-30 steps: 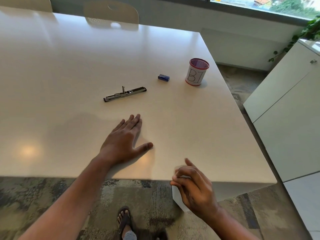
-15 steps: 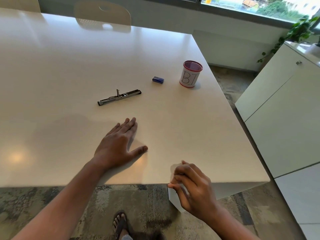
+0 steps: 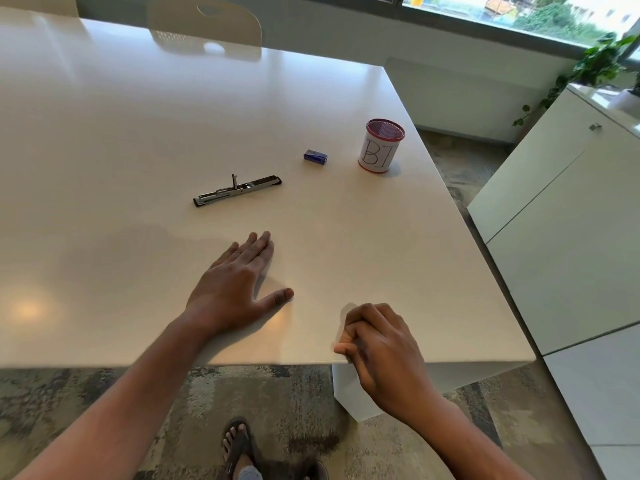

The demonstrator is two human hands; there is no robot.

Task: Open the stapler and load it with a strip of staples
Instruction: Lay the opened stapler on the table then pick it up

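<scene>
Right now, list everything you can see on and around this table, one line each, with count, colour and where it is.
stapler: one, silver and black, lying opened out flat, middle of the table
small box: one, blue, right of the stapler and beyond it
mesh cup: one, red rim, white label with handwritten letters, near the right edge
table: one, white, glossy
chair: one fully seen, cream, at the far side
cabinet: one, white, right of the table
plant: one, green, on the cabinet by the window
left hand: flat on the table, palm down, empty
right hand: fingers curled, at the near table edge; whether it holds anything is unclear
foot: one, in a dark sandal, on the carpet
</scene>
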